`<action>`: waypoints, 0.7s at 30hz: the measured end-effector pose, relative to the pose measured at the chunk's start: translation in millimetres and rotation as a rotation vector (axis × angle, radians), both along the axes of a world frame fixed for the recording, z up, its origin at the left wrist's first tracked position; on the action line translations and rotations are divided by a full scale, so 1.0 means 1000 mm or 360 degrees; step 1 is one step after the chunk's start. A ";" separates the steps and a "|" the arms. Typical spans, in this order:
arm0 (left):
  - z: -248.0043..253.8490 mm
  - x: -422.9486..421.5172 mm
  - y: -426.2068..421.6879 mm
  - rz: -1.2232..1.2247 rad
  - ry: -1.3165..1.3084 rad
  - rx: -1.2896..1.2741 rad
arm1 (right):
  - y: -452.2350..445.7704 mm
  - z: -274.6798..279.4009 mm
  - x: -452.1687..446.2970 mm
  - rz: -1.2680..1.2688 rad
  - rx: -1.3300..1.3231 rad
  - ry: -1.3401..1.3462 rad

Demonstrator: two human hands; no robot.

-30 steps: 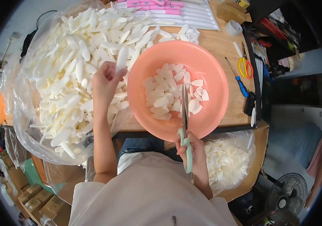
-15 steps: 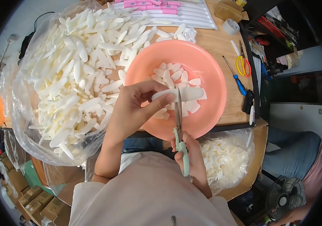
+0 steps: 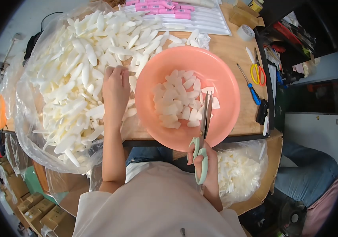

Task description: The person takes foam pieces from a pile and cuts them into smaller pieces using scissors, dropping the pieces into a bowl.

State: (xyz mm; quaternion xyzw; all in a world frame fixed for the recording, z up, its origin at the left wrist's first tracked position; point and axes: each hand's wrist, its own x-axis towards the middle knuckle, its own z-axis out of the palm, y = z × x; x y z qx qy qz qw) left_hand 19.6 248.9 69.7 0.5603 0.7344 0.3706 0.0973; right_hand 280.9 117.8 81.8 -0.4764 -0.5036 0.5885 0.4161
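My right hand [image 3: 211, 168] grips scissors [image 3: 203, 138] with pale green handles. Their blades point away from me over the right part of a pink basin [image 3: 230, 85], and the tips are slightly parted. Cut white pieces [image 3: 177, 96] with one straight end lie in the basin. Left of the basin, my left hand [image 3: 116, 85] reaches down to the edge of a big heap of long oval white pieces [image 3: 70, 75]. Its fingers are curled downward, and what they hold, if anything, is hidden under them.
Clear plastic [image 3: 28, 130] lies around the heap. On the right are a blue screwdriver [image 3: 249, 85], yellow-and-red-handled scissors [image 3: 258, 73] and a tape roll [image 3: 245, 32]. Pink tubes [image 3: 169, 11] lie at the back. Below the table edge sits a bag of white pieces [image 3: 236, 170]; a person's leg [image 3: 311, 170] is beyond.
My left hand has gone from above the basin to the heap. The oval piece it held between the blades is out of it. The scissors have moved right, clear of any piece.
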 end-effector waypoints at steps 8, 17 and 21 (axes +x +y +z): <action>-0.049 -0.031 0.016 0.0101 0.0005 -0.0207 | -0.001 0.000 0.004 0.0117 -0.0083 -0.0051; 0.006 -0.029 0.005 0.0315 -0.0322 0.0247 | 0.001 0.004 -0.002 0.0151 -0.0095 -0.0080; 0.025 -0.012 -0.010 0.0022 -0.1345 0.0446 | 0.002 0.005 -0.001 0.0252 -0.0090 -0.0109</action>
